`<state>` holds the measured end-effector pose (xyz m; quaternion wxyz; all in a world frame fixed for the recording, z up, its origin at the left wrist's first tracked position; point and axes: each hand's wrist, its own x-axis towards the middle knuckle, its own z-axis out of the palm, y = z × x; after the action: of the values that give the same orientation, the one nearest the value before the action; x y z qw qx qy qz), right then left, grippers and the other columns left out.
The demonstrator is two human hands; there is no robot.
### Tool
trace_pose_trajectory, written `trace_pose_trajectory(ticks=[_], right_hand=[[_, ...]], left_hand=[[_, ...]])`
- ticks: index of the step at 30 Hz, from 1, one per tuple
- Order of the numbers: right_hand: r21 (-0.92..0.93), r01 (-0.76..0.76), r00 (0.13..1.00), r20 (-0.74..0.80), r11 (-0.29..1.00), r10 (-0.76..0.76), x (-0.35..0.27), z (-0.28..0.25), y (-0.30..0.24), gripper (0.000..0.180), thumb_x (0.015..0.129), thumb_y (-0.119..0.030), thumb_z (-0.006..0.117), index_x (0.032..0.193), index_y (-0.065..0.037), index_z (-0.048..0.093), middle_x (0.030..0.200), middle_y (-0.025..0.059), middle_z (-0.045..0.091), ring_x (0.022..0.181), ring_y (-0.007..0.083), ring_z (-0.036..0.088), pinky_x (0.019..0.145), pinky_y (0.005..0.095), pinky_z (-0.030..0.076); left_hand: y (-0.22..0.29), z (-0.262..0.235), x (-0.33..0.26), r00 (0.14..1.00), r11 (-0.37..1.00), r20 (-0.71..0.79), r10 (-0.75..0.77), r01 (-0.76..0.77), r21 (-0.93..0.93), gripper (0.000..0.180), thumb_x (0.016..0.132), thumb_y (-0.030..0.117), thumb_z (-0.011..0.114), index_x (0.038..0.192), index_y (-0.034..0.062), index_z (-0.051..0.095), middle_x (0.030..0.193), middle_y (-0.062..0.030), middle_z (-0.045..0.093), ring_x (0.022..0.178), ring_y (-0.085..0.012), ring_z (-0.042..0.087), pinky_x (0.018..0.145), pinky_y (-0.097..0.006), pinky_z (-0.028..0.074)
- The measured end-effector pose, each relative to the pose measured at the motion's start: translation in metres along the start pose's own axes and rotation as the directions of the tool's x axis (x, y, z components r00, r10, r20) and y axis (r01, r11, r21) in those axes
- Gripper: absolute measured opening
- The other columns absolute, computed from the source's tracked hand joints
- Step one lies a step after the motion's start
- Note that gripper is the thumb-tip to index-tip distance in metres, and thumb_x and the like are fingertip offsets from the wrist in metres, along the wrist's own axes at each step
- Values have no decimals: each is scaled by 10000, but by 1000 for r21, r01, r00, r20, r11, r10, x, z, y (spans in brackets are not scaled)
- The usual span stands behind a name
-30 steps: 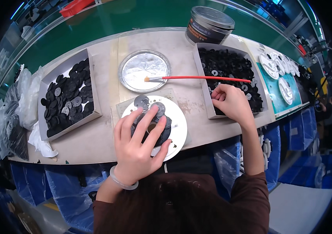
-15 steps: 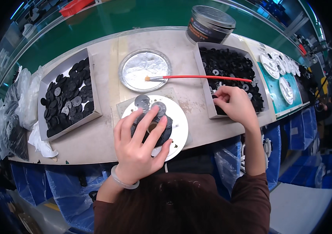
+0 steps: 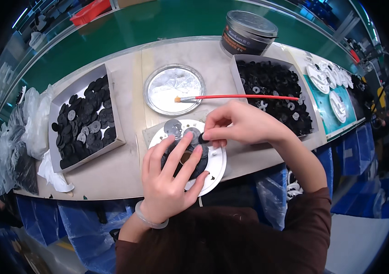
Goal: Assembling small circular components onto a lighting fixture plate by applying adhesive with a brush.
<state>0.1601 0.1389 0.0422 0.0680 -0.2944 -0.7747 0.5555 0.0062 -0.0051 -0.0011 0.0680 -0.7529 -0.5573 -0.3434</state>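
Note:
A white round plate (image 3: 217, 166) lies on the worktable in front of me, with several dark grey and black gear-like discs (image 3: 173, 129) set on it. My left hand (image 3: 169, 180) rests over these discs, fingers spread, and its palm hides part of them. At the plate's upper right, my right hand (image 3: 235, 124) pinches a small black round part (image 3: 202, 138) between thumb and fingertips. That part is close to a grey disc near my left fingertips; whether it touches cannot be told.
A box of black discs (image 3: 120, 130) stands left, another box of small black and grey parts (image 3: 311, 109) right. Behind the plate sit a round silver lid (image 3: 162, 89), a red-handled brush (image 3: 235, 96) across it, and a tub (image 3: 248, 34). White plates (image 3: 337, 107) lie far right.
My right hand has come from the right-hand box to the plate, bringing a small black part. My left hand stays over the discs. The whole view has shifted slightly.

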Motion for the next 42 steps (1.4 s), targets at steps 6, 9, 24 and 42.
trace_pose_trajectory(ticks=[6, 9, 24, 42], right_hand=[[69, -316, 914, 291, 946, 284, 26, -7, -3, 140, 791, -118, 629, 711, -4, 619, 604, 35, 609, 508, 53, 552, 439, 161, 363], [102, -370, 893, 313, 923, 323, 30, -4, -1, 172, 774, -125, 652, 665, 3, 615, 578, 52, 606, 484, 69, 555, 428, 167, 379], [-409, 1, 985, -158, 913, -72, -4, -25, -20, 149, 730, -134, 693, 742, -6, 617, 639, 16, 591, 574, 62, 537, 536, 201, 423], [-325, -29, 767, -614, 945, -187, -51, -59, -38, 155, 775, -67, 602, 915, -30, 550, 689, -20, 549, 540, 2, 462, 450, 122, 314]], left_hand=[[-9, -1, -1, 1000, 999, -1, 0, 0, -48, 379, 570, 245, 761, 920, 132, 668, 1152, -97, 549, 1065, -331, 444, 868, -448, 361], [-10, -2, -2, 1000, 998, -15, -10, 10, -56, 361, 570, 248, 759, 908, 157, 668, 1148, -80, 553, 1062, -330, 439, 860, -458, 354], [-12, -4, -1, 1000, 998, 9, -3, 3, -67, 294, 657, 256, 689, 907, 109, 648, 1153, -27, 566, 1074, -283, 466, 923, -437, 312], [-10, -4, 1, 997, 994, 69, 46, -39, -103, 379, 634, 194, 704, 972, 50, 612, 1122, -44, 588, 1013, -274, 481, 916, -422, 333]])
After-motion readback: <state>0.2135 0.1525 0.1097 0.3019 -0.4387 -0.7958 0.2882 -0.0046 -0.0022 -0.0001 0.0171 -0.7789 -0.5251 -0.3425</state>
